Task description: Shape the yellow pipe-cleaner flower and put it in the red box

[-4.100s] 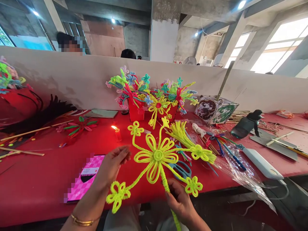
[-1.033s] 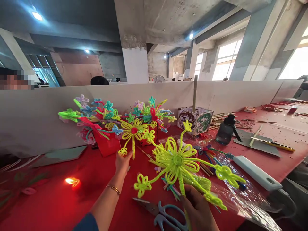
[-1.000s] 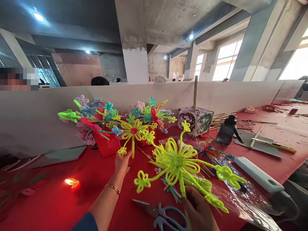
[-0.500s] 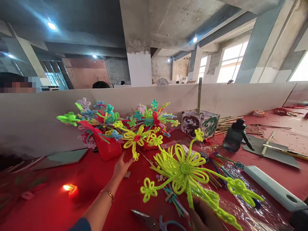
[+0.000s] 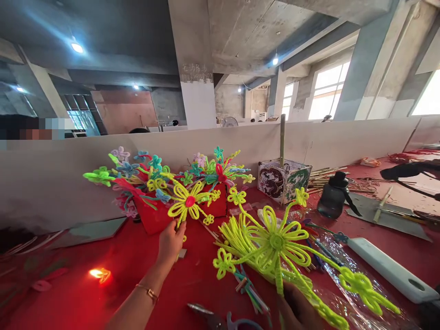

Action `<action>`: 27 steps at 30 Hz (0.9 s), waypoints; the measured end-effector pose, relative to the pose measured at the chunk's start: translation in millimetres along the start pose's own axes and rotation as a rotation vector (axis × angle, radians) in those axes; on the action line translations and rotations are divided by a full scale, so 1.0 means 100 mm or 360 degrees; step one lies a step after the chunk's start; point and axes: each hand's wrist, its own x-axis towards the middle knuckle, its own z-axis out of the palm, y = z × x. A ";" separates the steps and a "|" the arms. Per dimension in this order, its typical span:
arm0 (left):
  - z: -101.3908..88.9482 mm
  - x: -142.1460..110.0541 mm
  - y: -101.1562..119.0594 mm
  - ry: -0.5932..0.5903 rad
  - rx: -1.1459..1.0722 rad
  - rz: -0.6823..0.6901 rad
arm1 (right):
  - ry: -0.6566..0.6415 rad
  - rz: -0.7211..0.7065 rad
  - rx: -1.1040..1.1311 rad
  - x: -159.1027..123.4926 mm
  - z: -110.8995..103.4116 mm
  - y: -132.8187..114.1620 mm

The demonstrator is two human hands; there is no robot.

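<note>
My left hand (image 5: 170,242) reaches forward and is closed round the stem of a yellow pipe-cleaner flower with a red centre (image 5: 187,203), held up in front of a red box (image 5: 148,218) full of coloured pipe-cleaner flowers. My right hand (image 5: 298,310), low at the bottom edge, grips the stem of a large neon-yellow pipe-cleaner flower (image 5: 277,243) with small looped blossoms on long arms. A second red box (image 5: 216,206) of flowers stands just behind.
The red table (image 5: 82,293) carries a lit candle (image 5: 99,275), scissors (image 5: 223,320), loose pipe cleaners in clear wrap (image 5: 330,256), a white bar (image 5: 388,270), a dark bottle (image 5: 332,200) and a patterned box with a stick (image 5: 283,178). A white partition (image 5: 48,178) runs behind.
My left hand has closed on the yellow red-centred flower's stem and lifted it. The big neon flower has shifted right and lower. The view has tilted up.
</note>
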 end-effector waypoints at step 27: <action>-1.02 -2.01 1.25 0.0040 -0.1374 -0.0554 | -0.0108 -0.0242 -0.0176 -0.12 0.12 -0.27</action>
